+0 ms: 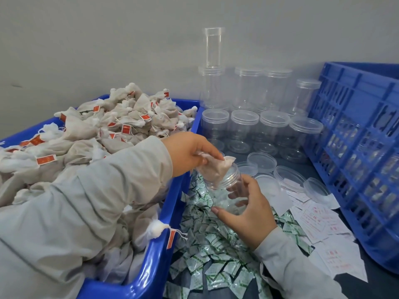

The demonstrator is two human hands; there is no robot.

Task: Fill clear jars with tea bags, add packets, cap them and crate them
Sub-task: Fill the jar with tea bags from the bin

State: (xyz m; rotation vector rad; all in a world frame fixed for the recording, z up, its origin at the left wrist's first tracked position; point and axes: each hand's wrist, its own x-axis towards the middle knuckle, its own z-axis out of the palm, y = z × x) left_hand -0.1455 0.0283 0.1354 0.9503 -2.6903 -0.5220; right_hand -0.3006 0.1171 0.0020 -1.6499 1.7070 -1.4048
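Background is just a plain grey wall (108, 39), with a small dark smudge on it over at the left. Everything sits on a dark surface (377, 285), and a big blue plastic tub (149, 270) takes up the left side right against that wall. There's also a loose, overlapping scatter of white paper slips (319, 221) with red print lying flat on the right, print too blurry to read.

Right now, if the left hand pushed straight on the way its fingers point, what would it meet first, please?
Probably the open mouth of the clear jar that the right hand holds tilted; the left hand already pinches a tea bag at its rim.
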